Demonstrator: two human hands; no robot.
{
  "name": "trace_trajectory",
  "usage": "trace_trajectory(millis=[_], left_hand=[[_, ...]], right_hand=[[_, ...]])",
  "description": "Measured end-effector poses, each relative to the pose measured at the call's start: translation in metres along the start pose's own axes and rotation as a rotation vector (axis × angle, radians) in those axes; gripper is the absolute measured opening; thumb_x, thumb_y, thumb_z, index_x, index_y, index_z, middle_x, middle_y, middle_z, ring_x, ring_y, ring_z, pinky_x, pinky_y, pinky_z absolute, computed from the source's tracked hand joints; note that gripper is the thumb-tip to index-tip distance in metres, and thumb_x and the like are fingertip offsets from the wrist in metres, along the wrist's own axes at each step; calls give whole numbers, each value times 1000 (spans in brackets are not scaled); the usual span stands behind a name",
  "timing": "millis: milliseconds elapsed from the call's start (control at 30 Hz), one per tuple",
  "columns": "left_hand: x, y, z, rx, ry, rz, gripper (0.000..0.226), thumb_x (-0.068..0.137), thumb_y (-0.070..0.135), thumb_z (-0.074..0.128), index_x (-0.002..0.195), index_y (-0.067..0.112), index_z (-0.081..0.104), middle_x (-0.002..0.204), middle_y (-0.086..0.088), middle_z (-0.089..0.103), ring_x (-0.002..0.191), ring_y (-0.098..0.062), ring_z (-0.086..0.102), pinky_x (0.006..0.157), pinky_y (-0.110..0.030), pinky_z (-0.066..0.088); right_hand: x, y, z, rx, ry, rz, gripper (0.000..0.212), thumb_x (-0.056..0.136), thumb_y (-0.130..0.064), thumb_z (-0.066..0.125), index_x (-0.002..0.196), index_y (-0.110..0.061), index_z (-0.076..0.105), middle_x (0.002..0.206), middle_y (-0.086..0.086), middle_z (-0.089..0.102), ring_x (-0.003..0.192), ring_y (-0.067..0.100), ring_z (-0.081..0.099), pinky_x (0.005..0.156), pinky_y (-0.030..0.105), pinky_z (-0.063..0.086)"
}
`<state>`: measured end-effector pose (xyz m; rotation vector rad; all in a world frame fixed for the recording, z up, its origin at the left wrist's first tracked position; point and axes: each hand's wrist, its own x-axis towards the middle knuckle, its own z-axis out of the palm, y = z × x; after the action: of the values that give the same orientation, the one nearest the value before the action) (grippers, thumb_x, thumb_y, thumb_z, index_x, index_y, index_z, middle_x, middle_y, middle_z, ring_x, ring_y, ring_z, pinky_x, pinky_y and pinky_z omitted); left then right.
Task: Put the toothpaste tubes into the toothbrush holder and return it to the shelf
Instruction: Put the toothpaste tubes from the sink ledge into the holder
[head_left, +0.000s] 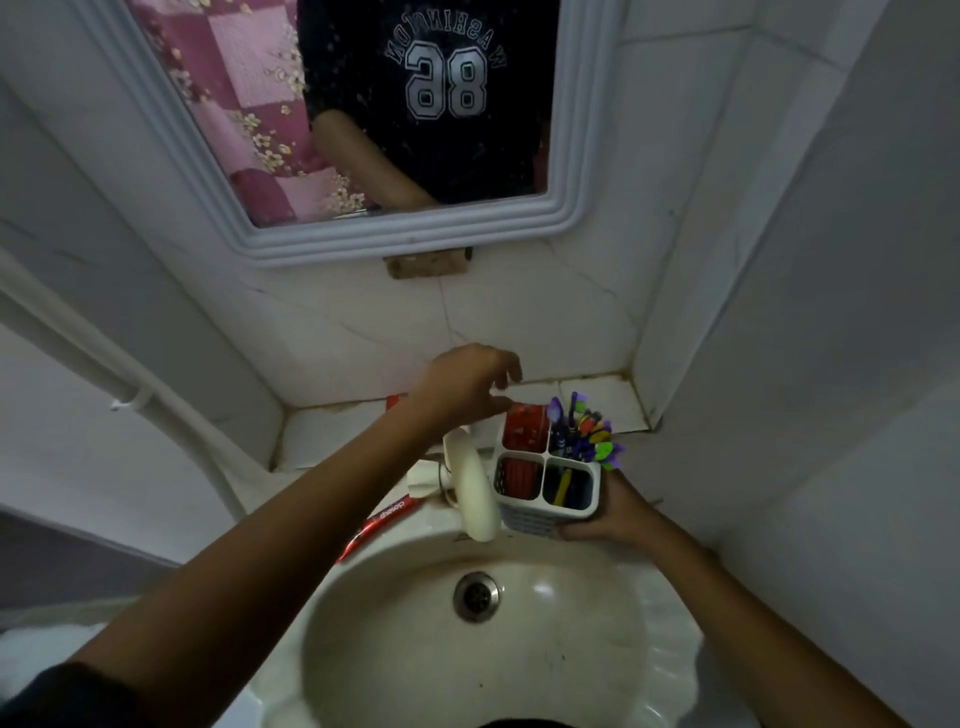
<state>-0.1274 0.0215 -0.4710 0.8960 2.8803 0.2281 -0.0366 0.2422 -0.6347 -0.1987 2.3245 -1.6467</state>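
The right hand (610, 512) grips the white slotted plastic four-compartment toothbrush holder (548, 486) above the cream ceramic sink (597, 649), beside the white curved faucet (470, 483). Red toothpaste tubes (524, 428) fill its two left compartments; colourful toothbrushes (584, 428) fill another. The left hand (467, 384) hovers over it, fingers loosely spread. Another red tube (376, 525) lies on the sink rim, below the tiled ledge (332, 434) and white-framed mirror (395, 239).

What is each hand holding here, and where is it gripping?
The right hand grips the white toothbrush holder by its lower outer side. The left hand hovers open above it, holding nothing.
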Motion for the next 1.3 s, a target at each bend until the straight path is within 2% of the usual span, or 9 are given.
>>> trace_trajectory(millis=[133, 333, 533, 700, 833, 1000, 1133, 1200, 1300], left_hand=[[-1, -4, 14, -130, -48, -45, 17, 78, 22, 72, 95, 17, 69, 97, 0, 73, 84, -13, 65, 82, -38, 56], [0, -20, 17, -240, -29, -127, 19, 79, 30, 71, 97, 23, 67, 99, 4, 70, 89, -12, 63, 77, -33, 54], [-41, -94, 22, -382, 121, -520, 17, 83, 27, 66, 99, 23, 65, 103, 3, 67, 94, -15, 62, 80, -32, 53], [-74, -134, 66, -333, 3, -715, 29, 83, 22, 67, 112, 20, 65, 118, -2, 64, 104, -20, 60, 83, -31, 51], [-71, -126, 94, -129, -69, -525, 46, 84, 31, 63, 130, 27, 54, 132, -4, 57, 116, -24, 55, 91, -34, 49], [-50, -112, 101, 115, -62, -390, 47, 85, 36, 60, 130, 24, 52, 139, -9, 52, 124, -30, 49, 101, -46, 39], [-41, -116, 96, 267, -198, -363, 56, 84, 43, 61, 133, 20, 49, 144, -7, 46, 129, -28, 45, 108, -50, 32], [-42, -118, 93, 271, -211, -351, 64, 79, 52, 63, 132, 21, 49, 141, -6, 48, 127, -28, 46, 107, -51, 32], [-52, -119, 80, 158, -135, -362, 67, 73, 57, 65, 131, 29, 44, 128, -2, 59, 116, -26, 54, 99, -46, 38]], right_hand=[[2, -4, 4, -21, -14, 9, 78, 55, -1, 92, 124, -11, 58, 117, -6, 71, 113, 7, 65, 92, 21, 54], [0, -11, 5, 12, -39, 30, 72, 56, 7, 89, 116, -18, 60, 108, -30, 70, 105, -5, 65, 84, 9, 51], [-1, -16, 7, 66, -35, 44, 73, 46, -24, 89, 113, -25, 59, 109, -30, 70, 104, -7, 64, 81, 8, 52], [-3, -16, 9, 74, -25, 56, 75, 47, -15, 90, 114, -19, 57, 107, -33, 69, 101, -12, 64, 79, 6, 51], [-1, -14, 10, 67, -39, 102, 75, 55, 20, 84, 105, -28, 55, 96, -42, 67, 93, -19, 62, 75, 2, 49], [1, -15, 10, 43, -43, 98, 75, 56, 21, 82, 105, -29, 56, 94, -44, 66, 92, -21, 62, 74, 0, 48], [-2, -16, 7, 25, -53, 89, 75, 54, 13, 87, 109, -28, 57, 101, -40, 67, 98, -17, 62, 78, 2, 48], [-3, -18, 6, 19, -50, 75, 73, 52, 4, 87, 111, -27, 56, 104, -38, 67, 100, -15, 62, 79, 3, 49], [-4, -22, 7, 18, -52, 76, 76, 54, 15, 86, 109, -29, 55, 100, -42, 66, 98, -18, 61, 78, 2, 49]])
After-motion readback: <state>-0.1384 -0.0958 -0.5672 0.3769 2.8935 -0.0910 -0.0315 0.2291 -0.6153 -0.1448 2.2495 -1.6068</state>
